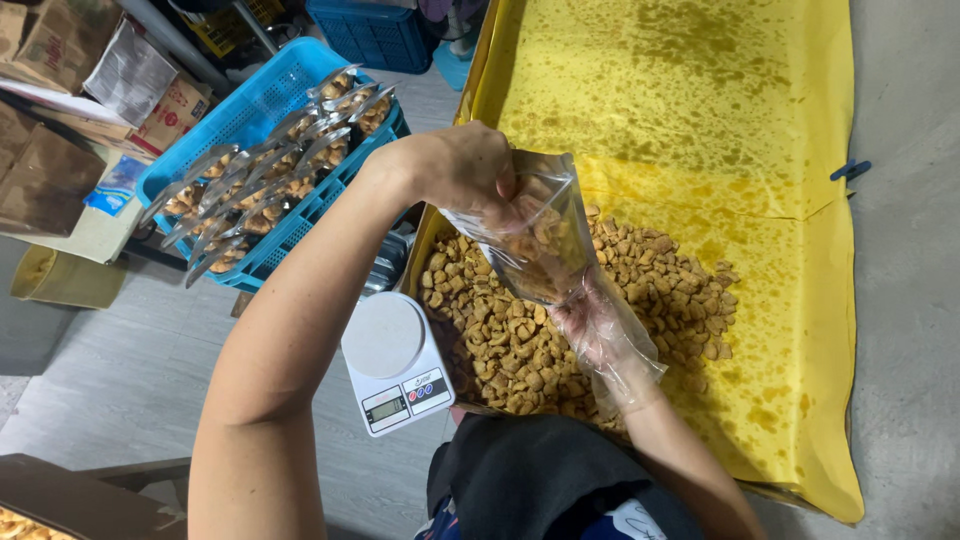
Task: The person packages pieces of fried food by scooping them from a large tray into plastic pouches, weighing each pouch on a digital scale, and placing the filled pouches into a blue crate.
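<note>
1. My left hand (455, 170) has its fingers pinched on the rim of the clear pouch (535, 235).
2. My gloved right hand (595, 325) cups the pouch from beneath.
3. The pouch hangs just above the snack pile (650, 280), right of the white scale (392, 360).

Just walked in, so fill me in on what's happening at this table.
A person is holding a clear plastic pouch open with the left hand, while the right hand, in a thin clear glove, reaches up to it from the pile of golden-brown snack pieces on yellow paper. The pouch is partly filled. A small white scale stands beside the pile, and a blue crate holds filled pouches.
</note>
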